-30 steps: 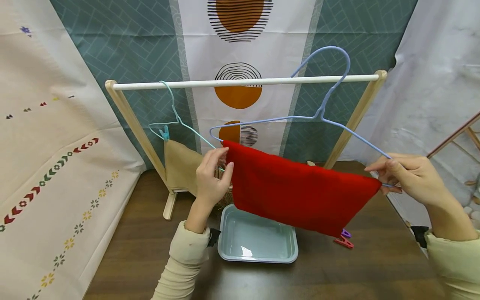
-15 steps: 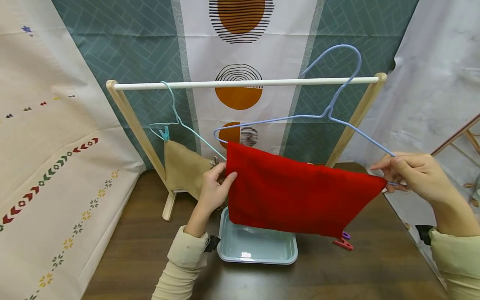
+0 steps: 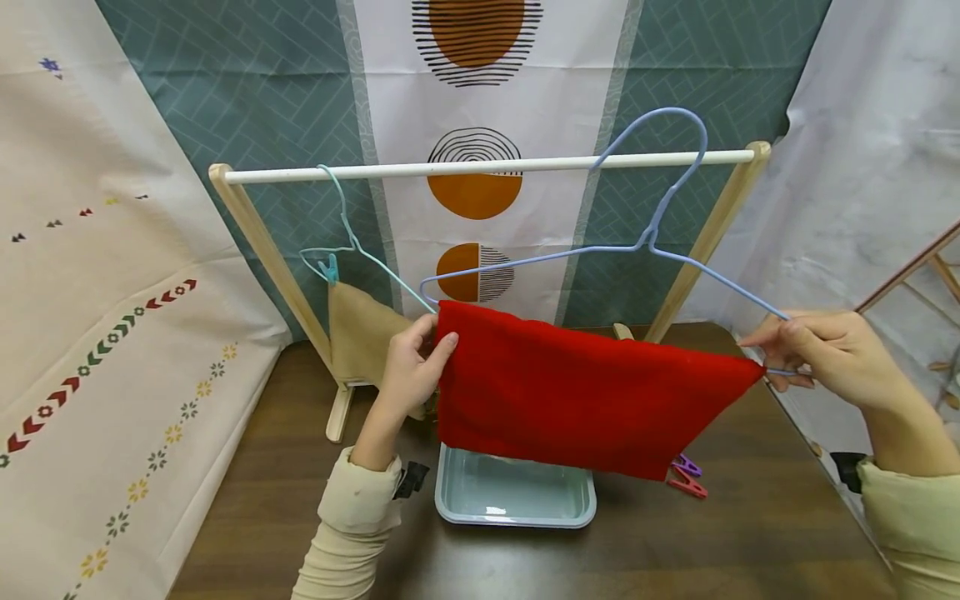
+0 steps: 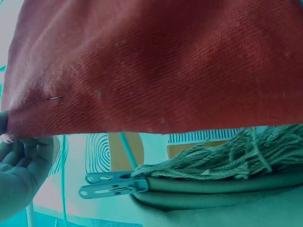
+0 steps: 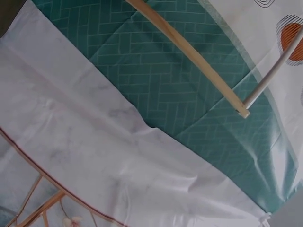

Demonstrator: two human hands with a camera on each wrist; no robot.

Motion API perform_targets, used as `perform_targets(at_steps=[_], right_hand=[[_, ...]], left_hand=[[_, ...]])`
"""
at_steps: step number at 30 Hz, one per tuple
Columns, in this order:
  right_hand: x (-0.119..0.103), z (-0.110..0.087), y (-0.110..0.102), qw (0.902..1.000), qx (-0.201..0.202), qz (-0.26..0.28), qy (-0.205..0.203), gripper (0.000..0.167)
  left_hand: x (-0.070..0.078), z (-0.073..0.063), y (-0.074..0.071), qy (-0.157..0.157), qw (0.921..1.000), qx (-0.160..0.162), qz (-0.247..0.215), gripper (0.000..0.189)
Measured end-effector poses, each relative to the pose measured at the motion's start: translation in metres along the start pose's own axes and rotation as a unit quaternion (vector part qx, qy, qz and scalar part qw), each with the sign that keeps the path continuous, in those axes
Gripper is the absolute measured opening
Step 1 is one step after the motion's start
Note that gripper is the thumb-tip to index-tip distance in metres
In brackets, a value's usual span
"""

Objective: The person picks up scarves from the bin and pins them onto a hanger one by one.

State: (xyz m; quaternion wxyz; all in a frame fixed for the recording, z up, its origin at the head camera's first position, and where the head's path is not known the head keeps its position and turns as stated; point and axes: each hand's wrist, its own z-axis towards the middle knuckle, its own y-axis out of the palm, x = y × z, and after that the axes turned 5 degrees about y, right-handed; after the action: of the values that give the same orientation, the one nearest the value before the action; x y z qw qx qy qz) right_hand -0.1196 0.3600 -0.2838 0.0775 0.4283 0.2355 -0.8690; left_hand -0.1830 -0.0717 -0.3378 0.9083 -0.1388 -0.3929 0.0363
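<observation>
A red cloth [image 3: 585,392] hangs folded over the lower bar of a periwinkle-blue hanger [image 3: 648,242]. My left hand [image 3: 412,367] pinches the cloth's upper left edge between thumb and fingers; the left wrist view shows these fingers [image 4: 35,153] at the cloth's corner. On the right, my right hand [image 3: 832,350] grips the hanger's right end, just beyond the cloth. The hanger's hook overlaps the white rail [image 3: 480,169] in the head view. My right hand is out of sight in the right wrist view.
On the rack's left hangs a mint hanger [image 3: 347,218] with a fringed beige cloth [image 3: 363,333] held by a teal clothespin [image 3: 330,267]. Below, a pale blue tray [image 3: 517,523] stands on the wooden table [image 3: 637,550]. Red [image 3: 688,485] and purple clothespins [image 3: 686,465] lie beside it.
My left hand has moved down and now pinches the cloth's edge. The cloth's lower left part hangs lower. The hanger shifted right, then back left and down, with my right hand on it.
</observation>
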Motion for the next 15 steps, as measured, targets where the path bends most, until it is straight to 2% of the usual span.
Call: perform_targets(at_steps=[4,11,15], right_hand=[[-0.0008,0.0015,-0.0004,0.9999,-0.005,-0.002,-0.01,0.029],[-0.0027,0.0034,0.0001,0.9997,0.002,-0.01,-0.021,0.029],[-0.0033,0.0039,-0.0006,0.9995,-0.006,-0.009,-0.029,0.029]], left_hand=[[-0.0012,-0.0025,0.0018,-0.006,1.0,-0.004,-0.005,0.013],[0.0007,-0.0039,0.0059,-0.042,0.9969,-0.015,-0.064,0.015],[-0.0008,-0.0049,0.0082,-0.047,0.9968,-0.02,-0.061,0.016]])
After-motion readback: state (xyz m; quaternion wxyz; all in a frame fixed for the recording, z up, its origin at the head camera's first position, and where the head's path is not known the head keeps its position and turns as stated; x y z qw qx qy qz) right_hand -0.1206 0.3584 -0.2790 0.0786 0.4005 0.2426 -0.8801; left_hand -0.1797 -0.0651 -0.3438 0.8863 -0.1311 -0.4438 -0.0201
